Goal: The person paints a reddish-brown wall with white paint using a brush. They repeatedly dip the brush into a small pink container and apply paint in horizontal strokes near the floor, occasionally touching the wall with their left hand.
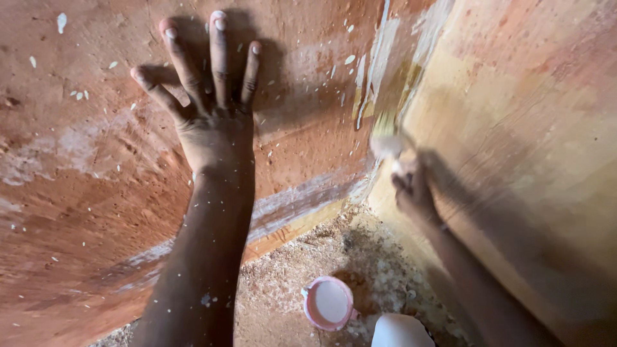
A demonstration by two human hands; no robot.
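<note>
Clenched around a brush handle, the right hand (411,189) is blurred — its fingers curl tight, and the pale bristles of the brush (387,142) meet the corner where two walls join. White streaks run up that corner above the bristles. Flat on the reddish-brown wall (83,173), the left hand (212,122) presses with fingers spread wide, holding nothing. Below, on the sawdust-strewn floor (283,270), a pink cup of white paint (329,303) stands near the yellowish wall (533,128).

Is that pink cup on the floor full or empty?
Nearly full: the pink cup stands upright on the floor, with white liquid almost level with its rim.
</note>
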